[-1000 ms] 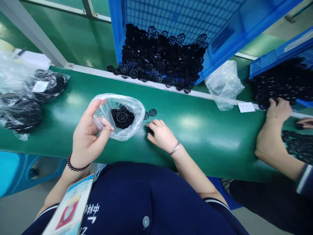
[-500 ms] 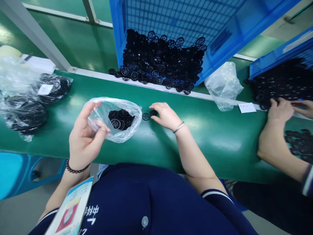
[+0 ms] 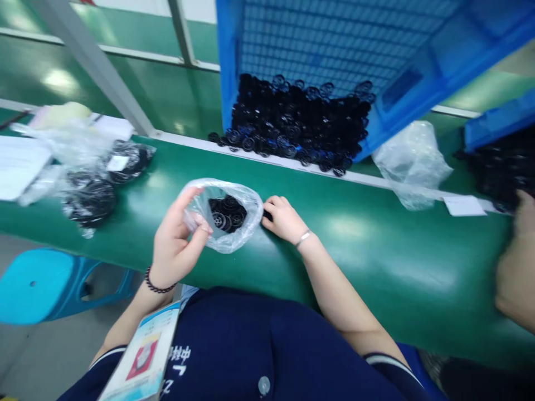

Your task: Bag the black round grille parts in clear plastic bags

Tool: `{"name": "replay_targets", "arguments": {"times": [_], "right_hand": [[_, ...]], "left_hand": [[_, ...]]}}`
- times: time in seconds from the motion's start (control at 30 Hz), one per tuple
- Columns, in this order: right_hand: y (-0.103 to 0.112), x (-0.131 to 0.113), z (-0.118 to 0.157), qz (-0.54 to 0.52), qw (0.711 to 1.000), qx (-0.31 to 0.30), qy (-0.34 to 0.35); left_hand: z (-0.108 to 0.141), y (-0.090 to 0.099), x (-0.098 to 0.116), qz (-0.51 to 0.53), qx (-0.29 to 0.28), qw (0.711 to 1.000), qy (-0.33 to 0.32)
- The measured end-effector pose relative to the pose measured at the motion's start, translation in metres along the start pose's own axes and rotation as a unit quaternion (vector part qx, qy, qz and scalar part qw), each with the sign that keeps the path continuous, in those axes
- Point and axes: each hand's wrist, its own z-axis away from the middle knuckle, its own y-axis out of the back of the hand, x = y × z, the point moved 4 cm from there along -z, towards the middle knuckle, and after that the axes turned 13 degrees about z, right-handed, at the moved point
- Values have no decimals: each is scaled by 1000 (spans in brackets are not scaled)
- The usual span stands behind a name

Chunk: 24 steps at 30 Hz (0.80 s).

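A clear plastic bag point(image 3: 239, 240) stands open on the green table, with black ring-shaped parts point(image 3: 228, 214) inside. Its left rim is pinched in my left hand point(image 3: 178, 236). Just right of the bag, my right hand point(image 3: 285, 220) is closed on small black parts point(image 3: 267, 215), which are mostly hidden by the fingers. Beyond the bag, a blue crate point(image 3: 229, 67) lies with its opening toward me, and a heap of black round parts point(image 3: 301, 122) spills to its edge.
Filled bags point(image 3: 90, 197) lie at the left beside papers point(image 3: 20, 167). An empty-looking plastic bag point(image 3: 413, 161) and a white card point(image 3: 463, 205) are at the right, near another person's arm point(image 3: 518, 267). A blue stool point(image 3: 37, 284) stands at lower left.
The view has shifted, so most things sit further right and lower. My right hand has come closer to the bag, and its fingers now cover the black parts that lay on the table.
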Motion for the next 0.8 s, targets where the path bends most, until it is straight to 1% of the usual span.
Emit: {"name": "replay_targets", "arguments": {"times": [0.03,0.07,0.1,0.17,0.2,0.23,0.27,0.33,0.4,0.43,0.5,0.57,0.6,0.67,0.73,0.8], "right_hand": [[9,-2,3,-4,999,30,11],[23,-4,7,-9,996,87,12],[40,-7,12,-11,987,157,12],[75,-18,22,-18,955,297,12],[89,-28,26,-21,940,338,35],[99,-39,28,-29,931,357,68],[104,-49,27,-36,929,354,103],[101,-67,18,-29,939,302,163],[91,-75,5,21,949,250,190],[88,-75,-1,57,948,241,198],[90,-71,-10,123,936,252,214],[104,-67,-12,164,919,279,228],[115,-67,-8,176,910,295,233],[140,-70,4,188,895,325,242],[164,-75,21,184,878,353,265],[184,-76,37,174,863,376,288]], "left_hand": [[1,0,-1,-7,0,1000,12],[1,-1,-2,-9,-3,1000,24],[0,-2,-3,-5,-9,999,35],[-3,-6,-3,7,-22,999,47],[-5,-9,-3,13,-30,998,49],[-7,-12,-3,17,-36,998,49],[-8,-14,-2,21,-41,998,49],[-8,-17,-1,27,-43,997,53],[-9,-14,-3,38,-35,997,64],[-11,-11,-5,47,-28,996,73],[-21,-2,-8,56,-20,995,83],[-35,10,-1,22,-14,998,62],[-43,16,8,-7,-11,999,35],[-56,24,33,-64,-8,997,-49],[-65,27,63,-98,-13,984,-151],[-70,24,88,-129,-43,963,-232]]}}
